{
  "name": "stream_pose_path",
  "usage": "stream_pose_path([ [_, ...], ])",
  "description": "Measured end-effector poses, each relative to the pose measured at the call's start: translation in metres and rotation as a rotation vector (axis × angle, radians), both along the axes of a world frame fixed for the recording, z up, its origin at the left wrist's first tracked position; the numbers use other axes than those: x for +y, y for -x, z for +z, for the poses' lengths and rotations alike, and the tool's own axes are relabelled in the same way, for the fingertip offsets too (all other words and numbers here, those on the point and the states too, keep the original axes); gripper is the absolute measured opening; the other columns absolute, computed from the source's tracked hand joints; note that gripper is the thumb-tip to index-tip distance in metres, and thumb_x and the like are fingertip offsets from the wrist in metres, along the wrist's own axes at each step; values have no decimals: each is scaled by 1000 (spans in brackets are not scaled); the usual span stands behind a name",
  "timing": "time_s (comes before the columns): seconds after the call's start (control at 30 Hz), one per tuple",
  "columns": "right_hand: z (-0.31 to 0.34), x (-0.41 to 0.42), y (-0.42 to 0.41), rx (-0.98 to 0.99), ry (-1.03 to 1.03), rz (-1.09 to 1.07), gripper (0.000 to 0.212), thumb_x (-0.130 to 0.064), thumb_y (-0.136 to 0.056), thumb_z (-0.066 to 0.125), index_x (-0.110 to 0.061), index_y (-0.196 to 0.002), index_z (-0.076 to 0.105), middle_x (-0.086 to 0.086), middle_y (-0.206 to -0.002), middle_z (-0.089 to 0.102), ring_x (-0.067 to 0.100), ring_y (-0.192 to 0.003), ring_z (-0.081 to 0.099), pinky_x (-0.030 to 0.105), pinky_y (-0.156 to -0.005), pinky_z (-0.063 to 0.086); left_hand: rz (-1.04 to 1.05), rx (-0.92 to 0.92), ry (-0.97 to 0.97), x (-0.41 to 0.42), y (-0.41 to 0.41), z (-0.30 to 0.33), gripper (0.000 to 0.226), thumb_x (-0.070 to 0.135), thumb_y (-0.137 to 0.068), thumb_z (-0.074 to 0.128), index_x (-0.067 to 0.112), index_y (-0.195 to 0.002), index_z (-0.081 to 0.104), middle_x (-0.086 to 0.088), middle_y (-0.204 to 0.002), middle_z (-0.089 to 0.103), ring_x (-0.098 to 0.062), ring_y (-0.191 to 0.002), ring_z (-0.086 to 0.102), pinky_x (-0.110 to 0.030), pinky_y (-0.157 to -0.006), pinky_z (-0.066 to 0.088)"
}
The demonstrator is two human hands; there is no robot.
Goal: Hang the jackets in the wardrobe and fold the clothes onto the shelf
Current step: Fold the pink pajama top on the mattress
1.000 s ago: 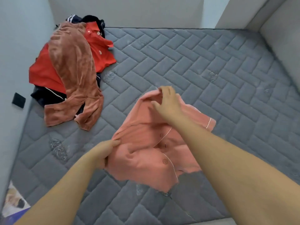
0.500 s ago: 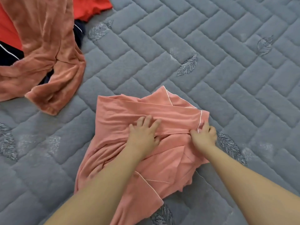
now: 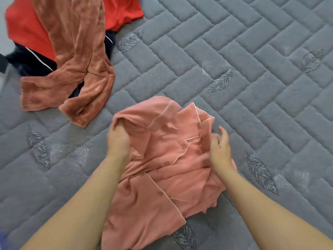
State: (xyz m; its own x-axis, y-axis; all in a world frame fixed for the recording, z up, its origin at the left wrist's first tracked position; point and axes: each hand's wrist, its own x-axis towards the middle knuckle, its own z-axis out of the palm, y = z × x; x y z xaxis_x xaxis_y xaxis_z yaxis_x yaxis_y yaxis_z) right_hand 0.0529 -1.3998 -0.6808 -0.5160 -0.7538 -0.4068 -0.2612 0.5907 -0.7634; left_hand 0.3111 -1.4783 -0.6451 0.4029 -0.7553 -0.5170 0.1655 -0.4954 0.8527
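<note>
A salmon-pink button shirt (image 3: 167,159) with white piping lies crumpled on the grey quilted mattress (image 3: 252,69) in the lower middle of the head view. My left hand (image 3: 118,139) grips a bunched fold at the shirt's upper left edge. At the shirt's right side my right hand (image 3: 219,147) has its thumb tucked into the cloth near the collar, with the fingers loosely spread above it.
A pile of clothes sits at the upper left: a fuzzy rust-brown garment (image 3: 75,56) draped over a red shirt (image 3: 119,11) and a dark garment (image 3: 30,62) with a white stripe. Bare mattress stretches to the right and far side.
The view has pulled back a little. My left hand moved from the shirt's middle to its upper left edge and lifted a fold; the shirt's top now shows its collar and buttons.
</note>
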Motion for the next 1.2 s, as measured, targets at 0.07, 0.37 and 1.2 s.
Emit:
stream_pose_path([
  [0.07, 6, -1, -6, 97, -85, 177, 42, -18, -92, 52, -21, -133, 48, -6, -116, 59, 15, -104, 54, 31, -89, 40, 349, -17, -155, 4, -79, 6, 25, 33, -100, 47, 28, -119, 61, 6, -106, 69, -10, -85, 69, -27, -72, 57],
  [0.37, -21, -25, 20, 67, -458, 216, 20, -16, -85, 61, -4, -100, 60, 14, -104, 66, 32, -93, 61, 38, -78, 49, -602, -940, -74, 8, -26, -39, 57, 12, -82, 57, 5, -137, 47, -20, -140, 48, -39, -130, 41, -45, -111, 29],
  [1.2, 27, -63, -2, 733, -268, 1495, 27, -35, -94, 46, -24, -108, 66, 3, -113, 60, 23, -101, 48, 33, -94, 31, -1263, -1206, 135, -34, 30, -41, 80, 47, -89, 59, 35, -155, 15, 1, -163, 13, -28, -146, 19, -55, -118, 19],
])
